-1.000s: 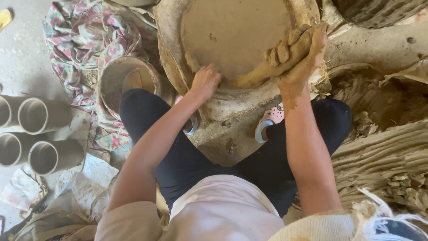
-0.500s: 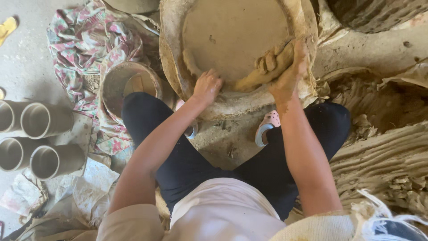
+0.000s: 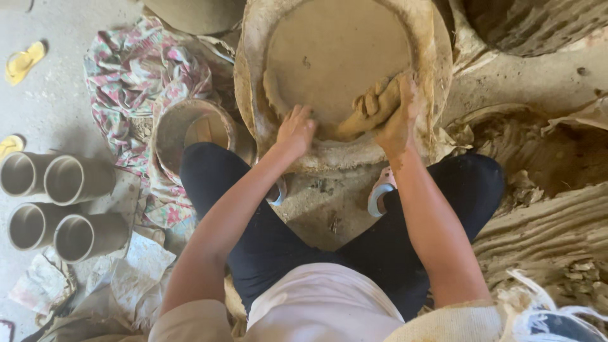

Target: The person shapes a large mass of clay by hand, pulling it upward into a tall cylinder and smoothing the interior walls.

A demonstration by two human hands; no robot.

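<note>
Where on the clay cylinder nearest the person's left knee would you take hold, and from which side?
Probably around its curved wall, from above. The clay cylinder lies on its side, its open mouth toward the camera's left, with another cylinder close by on that side.

Single view, head-mounted. Looks steeply down from above seated person's lap, facing forward. Close range: forearms and legs fill near half. Clay disc [image 3: 339, 54] at far centre, hands on its near rim. Cylinders [image 3: 60, 209] at left edge. No second view to share.
</note>
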